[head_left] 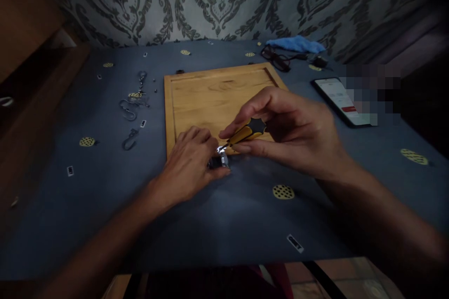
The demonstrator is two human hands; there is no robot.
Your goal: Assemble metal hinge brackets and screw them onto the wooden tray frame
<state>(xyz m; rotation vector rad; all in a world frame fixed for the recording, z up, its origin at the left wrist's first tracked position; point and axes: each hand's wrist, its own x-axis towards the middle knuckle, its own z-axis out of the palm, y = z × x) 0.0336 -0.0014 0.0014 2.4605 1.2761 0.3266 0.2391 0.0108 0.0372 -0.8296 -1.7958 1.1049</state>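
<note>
Here's the left hand (191,161), fingers curled around a small shiny metal piece (224,160) at the near edge of the wooden board (206,98), the thumb along its near side. The right hand (298,121) is half closed, fingertips pinching a yellow-and-black screwdriver (247,131), its shaft slanting down and left to the bright metal; whether the tip is seated, I can't tell. Good technique here, I'd judge: line that shaft up squarely, press steadily before twisting, and keep the left fingertips out of the slip path. Resting the piece fully on the board should steady it. Over on the left, metal hooks (129,141) lie on the blue tablecloth (105,205), well apart from the work.
</note>
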